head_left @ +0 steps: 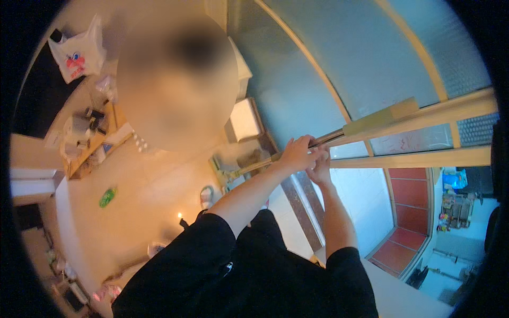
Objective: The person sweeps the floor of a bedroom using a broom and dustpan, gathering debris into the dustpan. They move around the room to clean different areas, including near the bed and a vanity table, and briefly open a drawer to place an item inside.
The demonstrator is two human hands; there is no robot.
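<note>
A long mop (254, 166) crosses in front of me at a slant, its pale green head (224, 170) low on the left near the floor. Its metal pole ends at the upper right in a thick greenish-beige grip (380, 115). My left hand (297, 155) is wrapped round the middle of the pole. Close against it, my right hand (319, 168) has its fingers closed at the pole from below. The two hands touch, and part of the right fingers is hidden.
A wood-framed partition with textured glass (302, 79) stands at the right. Beyond a dark sill (305, 204) lies a white-floored room with red tiles (411, 199). A green slipper (107, 197) lies on the beige floor (154, 183). A cluttered wooden shelf (87, 161) is at left; a round blur hides the upper middle.
</note>
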